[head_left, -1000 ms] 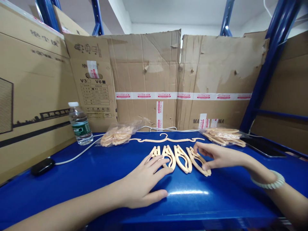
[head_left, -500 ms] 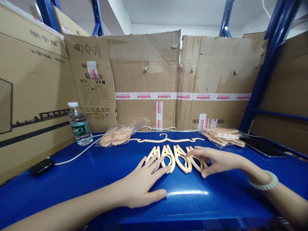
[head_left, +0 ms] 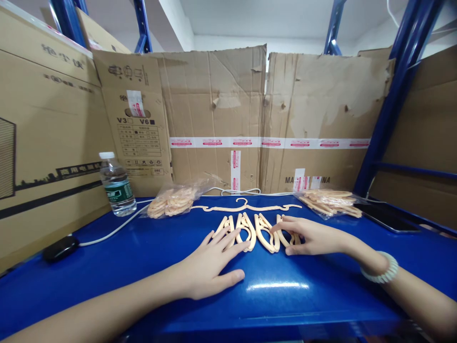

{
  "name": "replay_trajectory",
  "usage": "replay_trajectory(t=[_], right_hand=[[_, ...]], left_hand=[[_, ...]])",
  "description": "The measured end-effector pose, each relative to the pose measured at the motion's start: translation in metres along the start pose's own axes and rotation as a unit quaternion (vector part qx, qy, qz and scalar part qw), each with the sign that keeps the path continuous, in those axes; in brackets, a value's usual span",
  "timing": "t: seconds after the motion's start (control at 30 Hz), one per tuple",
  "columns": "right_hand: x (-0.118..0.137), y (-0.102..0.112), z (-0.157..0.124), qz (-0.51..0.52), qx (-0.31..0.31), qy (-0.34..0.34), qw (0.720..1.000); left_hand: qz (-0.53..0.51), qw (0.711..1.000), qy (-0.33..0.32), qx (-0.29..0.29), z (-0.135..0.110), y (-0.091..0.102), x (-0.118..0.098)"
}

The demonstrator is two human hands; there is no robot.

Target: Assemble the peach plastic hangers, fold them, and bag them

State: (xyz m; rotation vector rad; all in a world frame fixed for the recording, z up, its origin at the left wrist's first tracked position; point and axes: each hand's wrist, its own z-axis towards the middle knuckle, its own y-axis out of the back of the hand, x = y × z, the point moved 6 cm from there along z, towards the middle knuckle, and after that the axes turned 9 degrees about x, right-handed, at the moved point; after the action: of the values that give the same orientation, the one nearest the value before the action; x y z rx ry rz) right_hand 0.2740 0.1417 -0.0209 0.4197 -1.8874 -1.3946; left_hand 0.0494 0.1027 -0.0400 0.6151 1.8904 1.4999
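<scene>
Several cream folded travel hangers lie side by side in a row on the blue tabletop (head_left: 228, 305). My left hand (head_left: 210, 264) lies palm down with fingers spread, its fingertips over the leftmost folded hanger (head_left: 230, 221) and the lower part of the one beside it (head_left: 245, 233). At the row's right end my right hand (head_left: 312, 236) has thumb and fingers around the rightmost folded hanger (head_left: 280, 221), partly hiding it. Its index fingertip reaches the neighbouring folded hanger (head_left: 266, 233). Behind the row lies an unfolded hanger (head_left: 246, 207), hook away from me.
Clear bags of hangers lie at the back left (head_left: 171, 202) and back right (head_left: 330, 202). A water bottle (head_left: 117, 188), a black device (head_left: 60, 248) with a white cable, and a dark phone-like slab (head_left: 389, 219) lie around. Cardboard (head_left: 217, 114) walls the back.
My right hand has moved left with the rightmost folded hanger, closer to its neighbour. The row and my left hand appear slightly farther up in view.
</scene>
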Motion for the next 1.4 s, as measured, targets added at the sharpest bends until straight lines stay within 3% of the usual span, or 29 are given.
replay_trajectory(t=[0.27, 0.63, 0.93, 1.4], right_hand=[[0.002, 0.001, 0.002, -0.019, -0.014, 0.016, 1.0], [0.003, 0.001, 0.001, 0.0, -0.017, 0.023, 1.0], [0.003, 0.002, -0.001, 0.001, -0.015, 0.033, 0.999], [0.002, 0.002, 0.002, -0.026, -0.026, 0.032, 0.999]], left_hand=[[-0.014, 1.0, -0.013, -0.003, 0.004, -0.002, 0.006], [-0.013, 0.997, -0.049, -0.057, 0.003, 0.004, 0.005], [-0.045, 0.996, -0.01, -0.07, 0.004, 0.016, 0.025], [-0.084, 0.99, -0.025, -0.114, 0.005, 0.017, 0.032]])
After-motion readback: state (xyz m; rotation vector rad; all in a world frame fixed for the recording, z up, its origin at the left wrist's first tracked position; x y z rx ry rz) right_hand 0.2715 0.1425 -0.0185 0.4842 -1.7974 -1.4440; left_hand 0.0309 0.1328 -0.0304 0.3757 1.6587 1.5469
